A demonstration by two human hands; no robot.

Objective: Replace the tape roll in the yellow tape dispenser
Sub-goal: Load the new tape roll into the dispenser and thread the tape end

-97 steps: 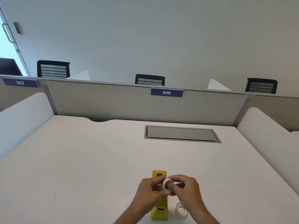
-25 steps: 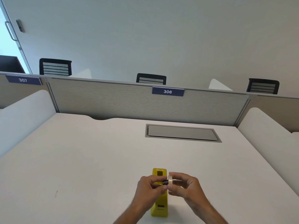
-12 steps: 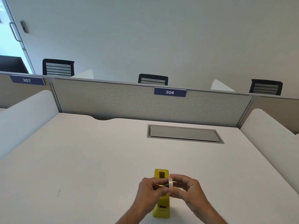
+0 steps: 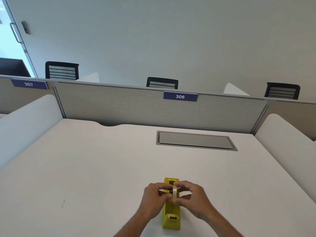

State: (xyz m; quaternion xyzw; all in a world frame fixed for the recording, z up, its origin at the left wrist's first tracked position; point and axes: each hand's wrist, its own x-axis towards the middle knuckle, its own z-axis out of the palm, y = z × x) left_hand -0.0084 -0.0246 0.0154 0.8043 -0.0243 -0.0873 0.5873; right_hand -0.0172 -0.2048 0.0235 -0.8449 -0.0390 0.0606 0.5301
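The yellow tape dispenser (image 4: 171,218) stands on the white desk (image 4: 95,168) near its front edge, long axis pointing away from me. Just above its middle I hold a pale tape roll (image 4: 174,194) edge-on. My right hand (image 4: 191,199) pinches the roll from the right. My left hand (image 4: 156,197) pinches a small dark core piece (image 4: 170,191) at the roll's left side. The hands hide the dispenser's middle.
A grey cable hatch (image 4: 195,140) is set into the desk behind the dispenser. A fabric partition with label 306 (image 4: 180,96) closes the back. White side dividers (image 4: 287,134) flank the desk. Black chairs (image 4: 162,82) stand beyond.
The roll has turned from face-on to edge-on between my hands and sits lower over the dispenser. The second roll seen earlier at the right of the dispenser is out of view.
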